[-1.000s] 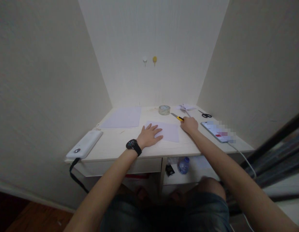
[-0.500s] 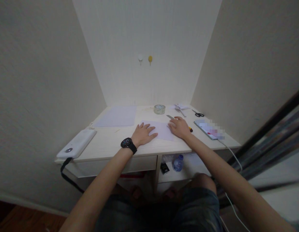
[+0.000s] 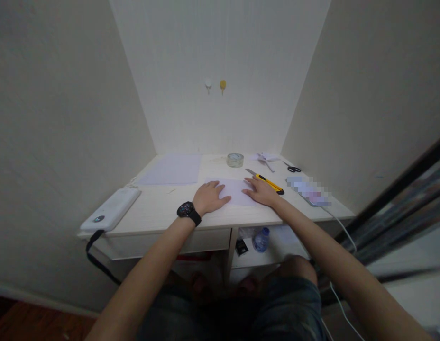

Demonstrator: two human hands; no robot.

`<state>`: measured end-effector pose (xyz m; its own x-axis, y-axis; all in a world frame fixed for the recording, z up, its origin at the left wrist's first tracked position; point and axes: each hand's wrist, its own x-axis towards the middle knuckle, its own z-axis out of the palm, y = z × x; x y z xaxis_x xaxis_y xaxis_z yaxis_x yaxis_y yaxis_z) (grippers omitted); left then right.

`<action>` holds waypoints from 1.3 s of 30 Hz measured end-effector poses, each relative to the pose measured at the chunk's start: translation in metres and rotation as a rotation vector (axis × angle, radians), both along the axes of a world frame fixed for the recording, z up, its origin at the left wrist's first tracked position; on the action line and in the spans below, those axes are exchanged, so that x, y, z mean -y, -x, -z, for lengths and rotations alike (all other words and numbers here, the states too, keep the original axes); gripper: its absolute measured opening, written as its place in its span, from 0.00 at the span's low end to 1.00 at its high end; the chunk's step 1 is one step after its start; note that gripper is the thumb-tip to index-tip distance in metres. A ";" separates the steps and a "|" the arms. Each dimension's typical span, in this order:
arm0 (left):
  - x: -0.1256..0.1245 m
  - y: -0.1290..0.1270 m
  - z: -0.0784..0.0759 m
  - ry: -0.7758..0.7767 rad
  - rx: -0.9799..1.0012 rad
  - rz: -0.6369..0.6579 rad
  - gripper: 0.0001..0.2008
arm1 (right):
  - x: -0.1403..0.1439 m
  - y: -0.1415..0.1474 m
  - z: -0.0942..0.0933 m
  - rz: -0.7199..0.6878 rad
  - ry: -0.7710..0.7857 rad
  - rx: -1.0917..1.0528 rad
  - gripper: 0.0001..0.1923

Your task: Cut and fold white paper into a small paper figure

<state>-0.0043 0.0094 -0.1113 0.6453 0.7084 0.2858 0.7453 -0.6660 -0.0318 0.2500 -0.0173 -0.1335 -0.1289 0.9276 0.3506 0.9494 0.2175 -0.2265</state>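
A sheet of paper [image 3: 237, 192] lies flat on the white desk [image 3: 163, 208] between my hands. My left hand [image 3: 209, 196], with a black watch on its wrist, rests on the paper's left part, fingers spread. On the right part lies my right hand [image 3: 261, 191], its fingers apart and flat. Just beyond the right hand is a yellow utility knife [image 3: 270, 183] with its blade out, pointing to the back left. My right hand does not hold it.
Larger paper [image 3: 172, 169] lies at the back left, tape [image 3: 235, 160] at the back middle. A paper pinwheel [image 3: 265, 159], scissors [image 3: 293, 167] and a phone [image 3: 307, 189] with a cable are on the right. A white power bank [image 3: 111, 208] sits at the left edge. Below stands a bottle [image 3: 261, 240].
My right hand has shifted slightly left and toward me, off the utility knife, so its yellow handle now shows. My left hand stays nearly where it was.
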 end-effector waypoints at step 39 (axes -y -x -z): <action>0.001 -0.002 -0.001 -0.042 0.182 -0.055 0.37 | 0.009 0.025 0.000 -0.112 0.105 -1.341 0.48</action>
